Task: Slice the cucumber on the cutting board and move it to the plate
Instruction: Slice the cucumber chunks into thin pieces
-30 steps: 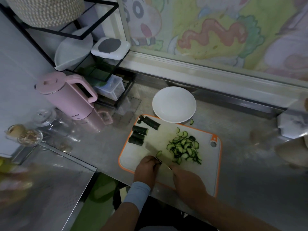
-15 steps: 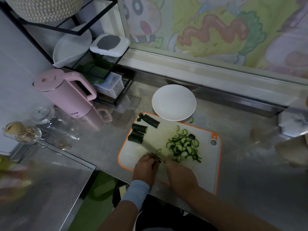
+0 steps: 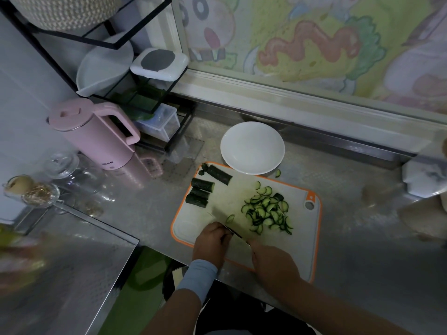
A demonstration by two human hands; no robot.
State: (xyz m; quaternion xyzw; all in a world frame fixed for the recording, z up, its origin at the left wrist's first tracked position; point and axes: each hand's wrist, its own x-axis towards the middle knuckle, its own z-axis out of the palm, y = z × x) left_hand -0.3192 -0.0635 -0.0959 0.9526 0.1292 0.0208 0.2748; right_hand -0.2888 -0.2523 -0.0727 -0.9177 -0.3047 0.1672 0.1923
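Your surface (image 3: 362,238) is embossed, shiny metal. Your cutting board (image 3: 193,221) looks matt white plastic with an orange rim; your plate (image 3: 252,147) is smooth, glossy white; the pink kettle (image 3: 96,136) is matt plastic.

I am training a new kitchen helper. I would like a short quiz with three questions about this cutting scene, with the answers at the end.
1. True or false: the plate holds no cucumber yet.
2. Where do the uncut cucumber pieces lie on the cutting board, as the person sees it?
A) far left corner
B) near right corner
C) in the middle, under the slices
3. Which hand grips the knife?

Key:
1. True.
2. A.
3. The right hand.
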